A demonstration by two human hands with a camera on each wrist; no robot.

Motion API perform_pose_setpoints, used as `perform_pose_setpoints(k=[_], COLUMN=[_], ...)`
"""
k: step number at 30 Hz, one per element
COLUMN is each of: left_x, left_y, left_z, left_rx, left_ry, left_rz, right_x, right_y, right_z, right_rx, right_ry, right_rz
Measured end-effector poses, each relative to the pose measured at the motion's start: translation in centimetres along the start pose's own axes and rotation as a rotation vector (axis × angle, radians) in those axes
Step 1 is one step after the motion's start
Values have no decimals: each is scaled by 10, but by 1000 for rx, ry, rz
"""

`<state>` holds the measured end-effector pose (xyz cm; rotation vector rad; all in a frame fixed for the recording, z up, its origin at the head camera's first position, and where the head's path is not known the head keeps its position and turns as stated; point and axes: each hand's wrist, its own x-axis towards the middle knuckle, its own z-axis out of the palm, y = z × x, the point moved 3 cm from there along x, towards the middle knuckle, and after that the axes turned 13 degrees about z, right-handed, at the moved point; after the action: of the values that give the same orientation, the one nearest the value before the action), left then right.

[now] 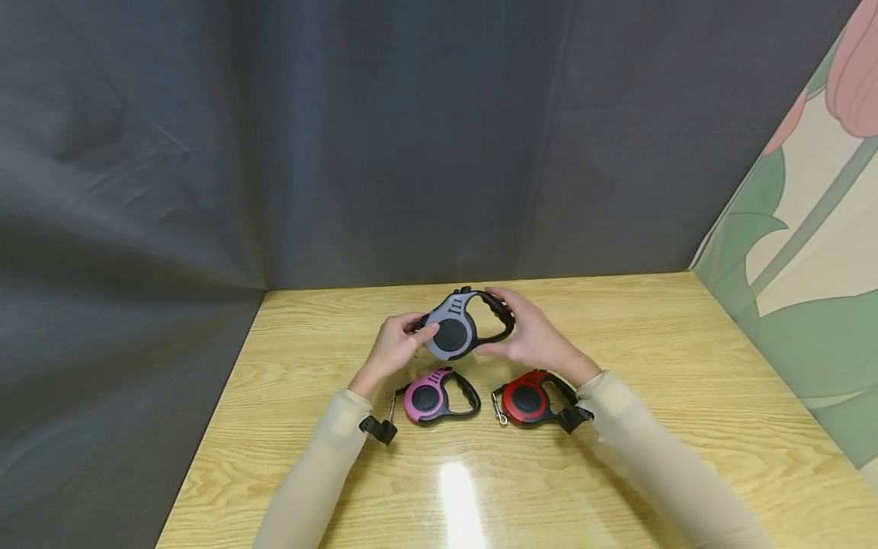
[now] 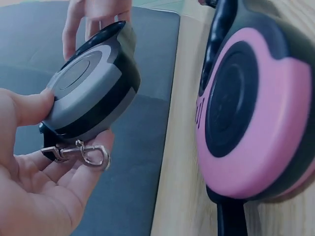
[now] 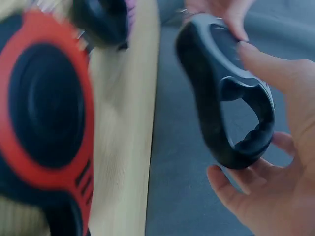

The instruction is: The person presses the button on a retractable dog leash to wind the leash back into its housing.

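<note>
A grey and black retractable dog leash (image 1: 450, 333) is held up between both hands above the table. My left hand (image 1: 398, 341) grips its rounded body end, thumb on the face and fingers beneath. In the left wrist view, the leash's metal clip (image 2: 93, 155) dangles over those fingers. My right hand (image 1: 531, 332) spans the black loop handle (image 3: 248, 147), thumb on one side and fingers on the other. Nearer to me, a pink retractable leash (image 1: 425, 399) lies on the table by the left forearm. A red retractable leash (image 1: 526, 400) lies beside the right wrist.
The light wood table (image 1: 549, 488) meets a dark grey curtain (image 1: 411, 152) at its back and left. A wall panel with a flower pattern (image 1: 809, 252) borders the right side. Black camera straps (image 1: 379, 429) circle the wrists.
</note>
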<state>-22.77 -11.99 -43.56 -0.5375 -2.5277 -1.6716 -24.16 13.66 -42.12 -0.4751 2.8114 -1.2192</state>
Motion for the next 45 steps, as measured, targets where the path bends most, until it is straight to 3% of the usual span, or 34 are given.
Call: perform_pose_setpoints(k=[4,7,9,12,17,23,32,45], left_x=[7,10,11,13,28,43,46,37], left_y=[-9,-12,-12,-9,-9,-24,-41,-47], left_z=[-4,-4,-3,-1,0,-2,5,6], left_rx=[-91,-82,-34,110,306,344,388,438], left_ry=[3,-6,-43,-148,-288,-381,-429,-473], left_rz=[-72,-54,-29,35,128,99,68,45], right_x=[4,9,13,25,46,63,69,63], right_y=[2,6,9,16,25,35,50,50], right_z=[4,5,4,4,2,10,29,38], right_rx=[-121,-152,-166,-169,-157,-190,-203,-254], right_ry=[19,12,-25,-96,-196,-290,-339,-353], right_rz=[-78,-80,-61,-21,55,165,229,188])
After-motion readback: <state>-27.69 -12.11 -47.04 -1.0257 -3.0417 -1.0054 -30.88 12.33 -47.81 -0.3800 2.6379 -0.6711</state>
